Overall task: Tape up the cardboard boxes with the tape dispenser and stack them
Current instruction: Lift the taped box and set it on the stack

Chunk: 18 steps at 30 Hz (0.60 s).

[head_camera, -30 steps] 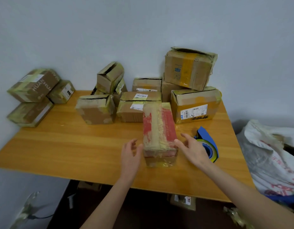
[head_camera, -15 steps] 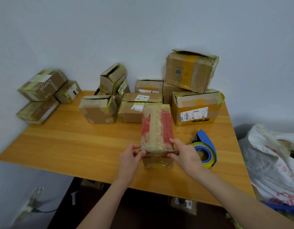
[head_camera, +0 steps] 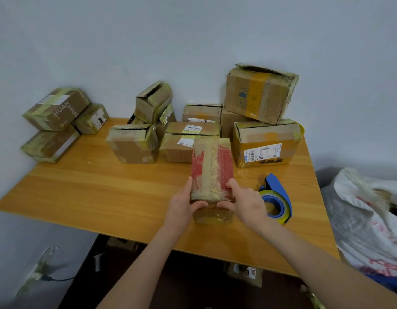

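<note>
**On table (head_camera: 104, 192) front: red box (head_camera: 212, 168) in both hands**

Lies lengthwise near the front edge, just left of the dispenser (head_camera: 275, 201). Shows red print down both flanks, a pale strip of yellowed tape along the middle, and glossy tape over the near end. Is clasped at that end by left hand (head_camera: 182, 206) and right hand (head_camera: 248, 204), thumbs across the front face, fingers along the sides. A second ago, flanked by open palms without contact; now firmly grasped. Keeps roughly the same spot.
</note>
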Tool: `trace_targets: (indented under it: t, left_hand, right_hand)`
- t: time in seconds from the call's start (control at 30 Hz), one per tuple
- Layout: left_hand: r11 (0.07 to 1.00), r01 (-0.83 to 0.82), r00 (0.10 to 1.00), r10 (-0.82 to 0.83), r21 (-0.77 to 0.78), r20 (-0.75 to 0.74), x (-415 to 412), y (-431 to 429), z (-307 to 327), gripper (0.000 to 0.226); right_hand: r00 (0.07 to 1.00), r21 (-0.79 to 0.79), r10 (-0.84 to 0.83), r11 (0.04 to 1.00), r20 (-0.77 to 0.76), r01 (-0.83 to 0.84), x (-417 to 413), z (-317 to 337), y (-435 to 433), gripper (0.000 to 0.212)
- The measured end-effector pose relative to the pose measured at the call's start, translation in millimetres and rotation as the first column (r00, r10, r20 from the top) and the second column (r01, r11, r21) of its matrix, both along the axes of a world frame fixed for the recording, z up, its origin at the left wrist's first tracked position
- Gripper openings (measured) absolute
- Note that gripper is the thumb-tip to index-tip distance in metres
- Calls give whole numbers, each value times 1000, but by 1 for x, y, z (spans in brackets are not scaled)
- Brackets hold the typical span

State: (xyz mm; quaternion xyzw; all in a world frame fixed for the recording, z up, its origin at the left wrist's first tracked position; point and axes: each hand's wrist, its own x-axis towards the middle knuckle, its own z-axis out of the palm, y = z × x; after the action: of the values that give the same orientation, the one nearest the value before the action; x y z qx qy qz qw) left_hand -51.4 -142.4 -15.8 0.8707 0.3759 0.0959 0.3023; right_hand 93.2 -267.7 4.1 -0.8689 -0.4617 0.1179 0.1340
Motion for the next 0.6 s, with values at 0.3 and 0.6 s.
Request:
trace_targets:
  t: [0.3, 0.6]
  left_hand:
    - [995, 95, 994, -93, -35, 54, -9, 4, -4, 81]
    - [998, 22, 996, -28, -64, -89, 2, -4, 3, 74]
  right_hand:
    - [991, 94, 22, 996, -133, -9, 10, -6, -7, 57]
    - [980, 60, -22, 998, -199, 34, 7, -1, -1, 45]
